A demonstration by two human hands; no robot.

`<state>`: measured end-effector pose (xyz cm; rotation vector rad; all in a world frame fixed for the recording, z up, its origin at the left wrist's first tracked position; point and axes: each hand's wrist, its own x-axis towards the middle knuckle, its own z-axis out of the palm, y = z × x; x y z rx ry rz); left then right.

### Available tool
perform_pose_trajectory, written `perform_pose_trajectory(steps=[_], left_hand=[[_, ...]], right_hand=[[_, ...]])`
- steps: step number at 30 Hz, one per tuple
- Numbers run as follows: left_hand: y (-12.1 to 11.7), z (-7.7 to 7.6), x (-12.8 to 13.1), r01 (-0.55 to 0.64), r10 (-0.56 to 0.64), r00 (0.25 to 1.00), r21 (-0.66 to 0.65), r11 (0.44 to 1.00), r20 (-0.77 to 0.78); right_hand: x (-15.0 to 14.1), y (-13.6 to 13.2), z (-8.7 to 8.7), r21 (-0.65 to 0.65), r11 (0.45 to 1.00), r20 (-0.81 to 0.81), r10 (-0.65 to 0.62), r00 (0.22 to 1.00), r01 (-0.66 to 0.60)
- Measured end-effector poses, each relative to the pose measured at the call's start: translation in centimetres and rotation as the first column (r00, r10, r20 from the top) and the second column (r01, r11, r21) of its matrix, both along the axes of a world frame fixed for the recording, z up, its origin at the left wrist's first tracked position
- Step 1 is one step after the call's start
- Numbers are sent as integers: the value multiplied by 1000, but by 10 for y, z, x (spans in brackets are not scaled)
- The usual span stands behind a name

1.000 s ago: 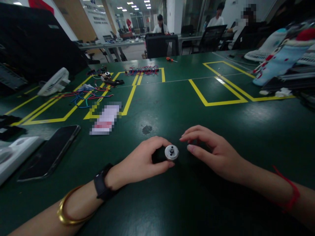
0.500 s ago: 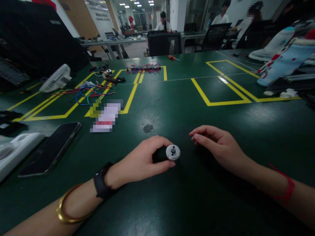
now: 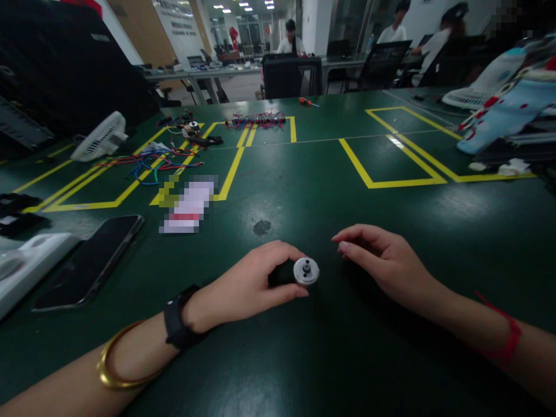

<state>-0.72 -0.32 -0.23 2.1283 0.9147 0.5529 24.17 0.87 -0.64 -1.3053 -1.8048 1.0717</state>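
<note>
A small round silver motor (image 3: 306,271) stands upright on the dark green table (image 3: 278,365), its end face with a short shaft and dark screw holes turned up. My left hand (image 3: 256,281) grips it from the left side, thumb in front and index finger behind. To the right of the motor, my right hand (image 3: 384,258) hovers just over the tabletop, holding nothing. Its fingers bend loosely, with a gap between thumb and index fingertip. The lower fingers of that hand are partly hidden.
On the left lie a phone (image 3: 93,260), a white power strip (image 3: 37,266) and a blurred-out card (image 3: 189,205). Farther back are loose wires (image 3: 160,165), a small white fan (image 3: 99,139), a wire bundle (image 3: 258,120) and an orange screwdriver (image 3: 306,102). Yellow tape (image 3: 403,184) marks the table.
My right thumb and index fingertip have parted slightly, and the hand has dipped a little. My left hand keeps its grip on the motor, nearly still.
</note>
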Motion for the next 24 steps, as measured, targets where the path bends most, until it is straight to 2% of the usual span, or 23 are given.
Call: perform_pose_trajectory(steps=[7, 9, 12, 15, 18, 24], left_hand=[[1, -1, -1, 8, -8, 1000, 0, 1000, -4], [1, -1, -1, 8, -8, 1000, -2, 1000, -6], [1, -1, -1, 8, -8, 1000, -3, 1000, -9], [1, 0, 0, 2, -2, 1000, 2, 1000, -6], [1, 0, 1, -5, 5, 1000, 11, 1000, -22], [0, 0, 1, -21, 22, 999, 26, 999, -48]], right_hand=[[-5, 8, 1, 25, 1000, 56, 8, 998, -9], [-3, 10, 2, 47, 998, 103, 41, 994, -46], [-2, 10, 4, 127, 977, 199, 142, 970, -170], [-6, 5, 11, 217, 936, 198, 235, 952, -276], [-16, -1, 22, 299, 907, 149, 262, 953, -296], [-30, -2, 41, 322, 865, 241, 317, 917, -384]])
